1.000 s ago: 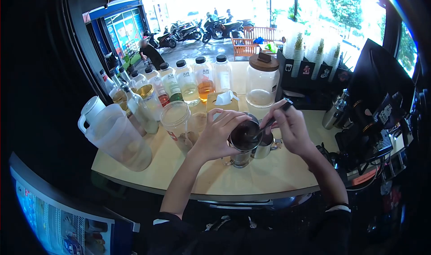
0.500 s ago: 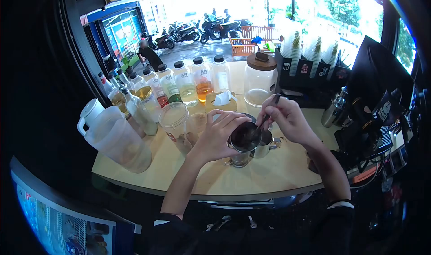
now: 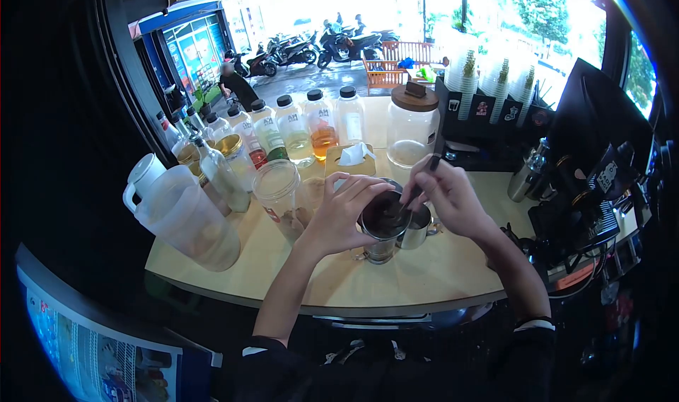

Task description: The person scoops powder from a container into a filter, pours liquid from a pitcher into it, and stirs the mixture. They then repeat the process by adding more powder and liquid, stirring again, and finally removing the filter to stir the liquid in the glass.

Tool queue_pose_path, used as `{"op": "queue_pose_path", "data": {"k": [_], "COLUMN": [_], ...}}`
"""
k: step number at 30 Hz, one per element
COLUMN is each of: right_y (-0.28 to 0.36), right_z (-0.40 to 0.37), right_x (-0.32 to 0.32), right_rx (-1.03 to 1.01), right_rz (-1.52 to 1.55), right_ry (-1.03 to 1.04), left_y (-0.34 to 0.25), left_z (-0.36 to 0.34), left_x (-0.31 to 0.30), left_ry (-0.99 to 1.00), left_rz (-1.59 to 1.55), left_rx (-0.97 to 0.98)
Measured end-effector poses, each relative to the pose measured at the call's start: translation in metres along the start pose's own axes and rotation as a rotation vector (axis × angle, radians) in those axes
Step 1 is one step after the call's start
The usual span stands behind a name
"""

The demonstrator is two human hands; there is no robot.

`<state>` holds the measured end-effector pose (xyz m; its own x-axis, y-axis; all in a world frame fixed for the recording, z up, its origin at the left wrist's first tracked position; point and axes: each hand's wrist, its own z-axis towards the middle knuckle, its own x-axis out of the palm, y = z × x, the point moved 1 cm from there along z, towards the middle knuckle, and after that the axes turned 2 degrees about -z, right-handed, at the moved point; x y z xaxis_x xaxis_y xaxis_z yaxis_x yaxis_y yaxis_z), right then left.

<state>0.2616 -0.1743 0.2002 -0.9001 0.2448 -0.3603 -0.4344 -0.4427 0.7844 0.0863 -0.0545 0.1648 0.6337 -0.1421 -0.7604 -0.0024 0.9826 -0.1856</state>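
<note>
My left hand (image 3: pixel 339 216) is wrapped round the side of a round cup (image 3: pixel 386 225) whose open mouth faces me, dark inside. My right hand (image 3: pixel 451 195) pinches the dark handle of a spoon (image 3: pixel 433 163), which slants down into that cup. Below the cup, the lower part of a clear glass (image 3: pixel 380 254) shows. A small metal pitcher (image 3: pixel 416 236) stands just to the right, partly behind the cup. Left of my left hand is a clear open jar (image 3: pixel 274 190) with something brown in the bottom.
A large translucent pitcher (image 3: pixel 187 221) stands at the counter's left. Syrup bottles (image 3: pixel 323 129) line the back, beside a tissue box (image 3: pixel 350 163) and a wooden-lidded jar (image 3: pixel 410 129). Stacked plastic cups (image 3: pixel 463 83) and a black monitor (image 3: pixel 576 126) are at right.
The spoon has shifted round inside the cup, and my right hand has dipped slightly with its fingers turned. My left hand and the cup stay nearly where they were.
</note>
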Motion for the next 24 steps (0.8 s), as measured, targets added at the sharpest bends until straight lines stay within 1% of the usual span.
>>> {"op": "queue_pose_path", "data": {"k": [2,4,5,7,8,10,12,14,15,18,22,24], "right_y": [0.005,0.006,0.005,0.004,0.004,0.008,0.013,0.012,0.014,0.018,0.014,0.012], "right_z": [0.002,0.002,0.003,0.004,0.005,0.008,0.009,0.009,0.011,0.012,0.011,0.01], "right_x": [-0.002,-0.002,-0.002,-0.004,-0.006,-0.009,-0.005,-0.003,-0.005,-0.001,0.005,0.003], "right_rx": [-0.031,0.032,0.032,-0.011,-0.011,-0.091,-0.058,-0.081,-0.131,-0.074,-0.069,-0.095], "right_rz": [0.05,0.197,0.197,-0.046,-0.046,0.016,-0.01,-0.203,-0.272,-0.211,-0.197,-0.193], "right_ry": [-0.041,-0.011,-0.012,0.081,0.081,0.029,0.034,0.132,0.1,0.115,0.104,-0.02], "left_y": [0.0,0.001,0.0,-0.001,-0.002,-0.002,-0.001,-0.001,-0.002,-0.001,0.0,0.001], "left_z": [0.0,0.001,0.001,0.001,0.002,0.001,0.001,0.002,0.003,0.001,0.0,0.0], "left_x": [0.0,0.001,0.001,0.002,0.002,0.002,0.002,0.003,0.003,0.004,0.006,0.002], "left_ry": [0.006,0.011,0.011,0.019,0.019,0.001,-0.006,-0.01,-0.011,-0.015,-0.018,-0.027], "left_rz": [-0.016,-0.005,-0.006,-0.006,-0.006,0.001,0.004,0.005,0.011,0.022,0.02,0.017], "left_rx": [-0.006,-0.002,-0.001,0.004,0.005,0.009,0.014,0.026,0.024,0.029,0.028,0.029]}}
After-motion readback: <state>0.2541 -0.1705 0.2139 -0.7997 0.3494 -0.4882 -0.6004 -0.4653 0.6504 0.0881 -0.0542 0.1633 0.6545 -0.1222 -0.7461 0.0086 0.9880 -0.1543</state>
